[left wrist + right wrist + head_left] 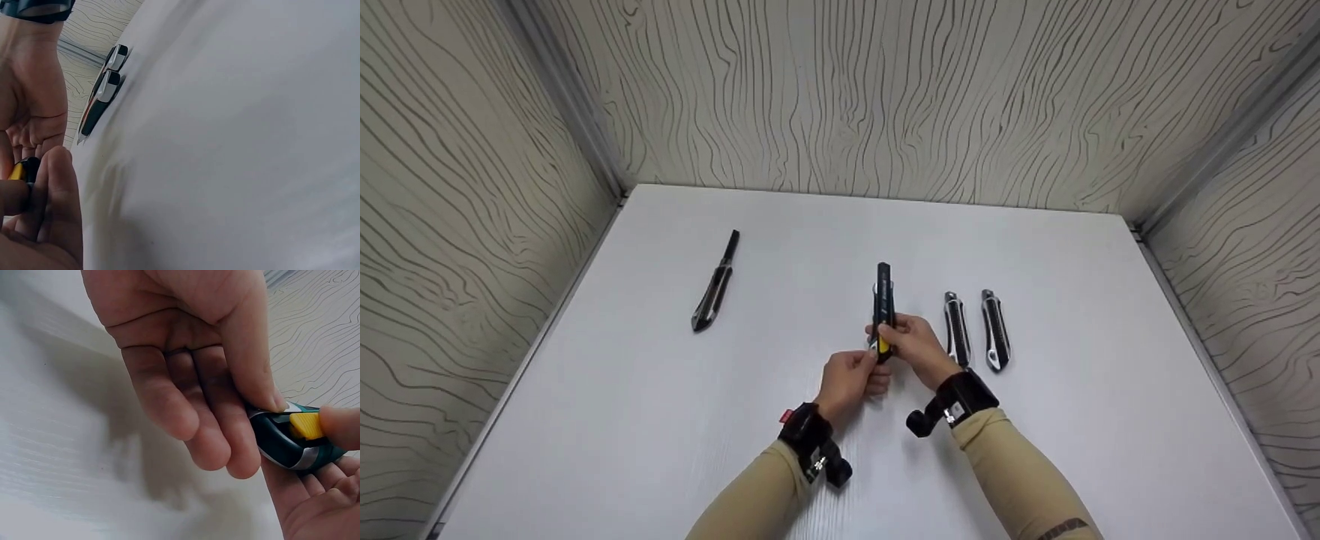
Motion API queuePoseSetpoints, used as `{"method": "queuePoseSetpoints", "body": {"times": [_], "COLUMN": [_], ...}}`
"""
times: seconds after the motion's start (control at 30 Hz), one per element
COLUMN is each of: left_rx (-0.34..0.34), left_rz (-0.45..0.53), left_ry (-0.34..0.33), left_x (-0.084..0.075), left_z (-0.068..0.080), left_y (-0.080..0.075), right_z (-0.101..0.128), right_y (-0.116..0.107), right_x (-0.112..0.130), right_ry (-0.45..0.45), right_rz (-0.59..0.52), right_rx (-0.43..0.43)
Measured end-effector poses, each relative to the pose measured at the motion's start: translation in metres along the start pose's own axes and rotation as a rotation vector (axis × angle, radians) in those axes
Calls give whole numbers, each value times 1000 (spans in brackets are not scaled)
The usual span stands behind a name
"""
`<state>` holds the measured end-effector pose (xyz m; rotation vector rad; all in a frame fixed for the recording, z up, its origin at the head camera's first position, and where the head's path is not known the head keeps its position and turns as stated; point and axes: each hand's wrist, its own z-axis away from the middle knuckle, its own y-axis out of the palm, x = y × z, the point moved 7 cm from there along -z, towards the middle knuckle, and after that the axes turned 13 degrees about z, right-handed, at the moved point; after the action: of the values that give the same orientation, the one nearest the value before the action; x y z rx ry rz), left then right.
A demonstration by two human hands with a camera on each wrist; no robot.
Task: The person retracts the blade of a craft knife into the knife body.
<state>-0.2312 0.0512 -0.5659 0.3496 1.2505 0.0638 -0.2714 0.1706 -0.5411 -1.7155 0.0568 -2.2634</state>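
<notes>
While upright, utility knife [883, 307] sits between both hands

No readable text anywhere — the knives, the table and the walls carry no legible label, brand or number; the wrist straps' small marks are too blurred.

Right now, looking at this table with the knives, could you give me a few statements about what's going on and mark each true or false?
1. Both hands hold the utility knife with the yellow slider. True.
2. Two knives lie side by side to the right of the hands. True.
3. The lone knife on the left is being touched by the left hand. False: it lies apart, untouched.
4. The right hand rests flat on the table. False: it grips the held knife.
</notes>
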Motion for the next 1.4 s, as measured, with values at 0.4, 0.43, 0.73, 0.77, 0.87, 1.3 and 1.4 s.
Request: {"method": "queuePoseSetpoints", "body": {"times": [0.4,0.43,0.73,0.77,0.87,1.3,1.4], "left_rx": [-12,-13,-10,-9,-9,1,14], "left_rz": [-34,-35,-8,-4,4,29,51], "left_ry": [25,23,22,30,34,-6,-11], "left_x": [-1,-1,-24,-27,-27,2,1], "left_z": [0,0,17,20,19,3,2], "left_y": [-1,-1,5,6,5,-1,0], "right_z": [2,2,1,0,1,4,4], "right_y": [1,2,2,3,3,2,0], "right_x": [1,1,-1,-1,-1,-3,-3], "right_ry": [-35,-37,-28,-31,-30,-48,-56], "right_rz": [-2,-4,-9,-12,-15,73,99], "right_rx": [36,37,37,40,45,58,53]}}
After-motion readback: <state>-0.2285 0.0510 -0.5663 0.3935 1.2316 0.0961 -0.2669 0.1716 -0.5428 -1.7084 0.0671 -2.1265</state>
